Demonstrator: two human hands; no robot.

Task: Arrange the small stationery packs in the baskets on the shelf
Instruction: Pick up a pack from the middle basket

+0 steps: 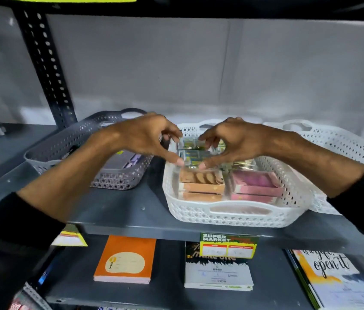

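Head view, nearest first: on the lower shelf [172,294] lie three books that show well: an orange notebook [125,260] on the left, a black-and-white one [218,271] in the middle and a lettered one [330,278] on the right. A green and yellow price tag [228,245] hangs on the front edge of the upper shelf [118,211].

On that upper shelf stands a white perforated basket [237,217] with a slot handle in its near wall. Its front half holds small flat stationery packs in clear wrap: an orange-tan stack [201,186] on the left and a pink stack [256,186] just beside it on the right, each showing two or three layers, though blur makes the exact count uncertain. Behind them, toward the middle of the basket, sits a green-and-yellow pack [191,153], glossy and small.

Both hands come in from the sides over the basket, black sleeves pushed up the forearms. The left hand [147,137] and the right hand [228,139] are curled with thumbs and fingers pinching the green-and-yellow pack from its left and right sides; the thumb tips nearly meet just above the orange-tan stack.

A grey basket [64,148] stands just left of the white one, holding a flat dark item. A second white basket [342,139] stands to the right, partly hidden by the right forearm. Three baskets in all.
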